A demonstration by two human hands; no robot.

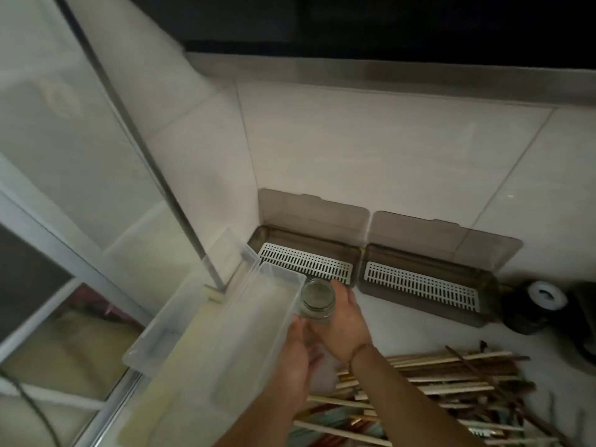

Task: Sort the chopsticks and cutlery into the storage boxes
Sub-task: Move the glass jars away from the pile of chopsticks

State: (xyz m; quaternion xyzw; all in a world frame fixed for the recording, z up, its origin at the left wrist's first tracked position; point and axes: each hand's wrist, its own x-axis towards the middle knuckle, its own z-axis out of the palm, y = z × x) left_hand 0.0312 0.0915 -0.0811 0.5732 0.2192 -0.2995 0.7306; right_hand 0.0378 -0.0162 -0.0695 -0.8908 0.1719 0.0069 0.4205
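A small glass jar [317, 301] is the landmark here. It stands upright on the white counter [403, 327], its round mouth facing up, and I cannot tell if something is inside. The right hand [346, 327] is curled around the jar from the right side and holds it. The left hand [298, 366] is just below the jar with the fingers loosely spread; it grips nothing that I can see, though its fingertips are close to the jar's base.

Directly left of the jar lies a long clear plastic box [245, 346], with its long axis running from the near left up toward the jar. It looks empty. A second clear box [193, 304] lies further left, parallel to the first; pale sticks seem to lie in it, but the blur hides the details.

Behind the jar, against the tiled wall [354, 150], two brown translucent boxes stand side by side with lids raised. The left brown box [309, 250] and the right brown box [429, 279] each hold a white slotted tray and nothing else.

Below and right of the jar, a pile of chopsticks [451, 385] lies on the counter, wooden, pale and dark, most pointing roughly left to right.
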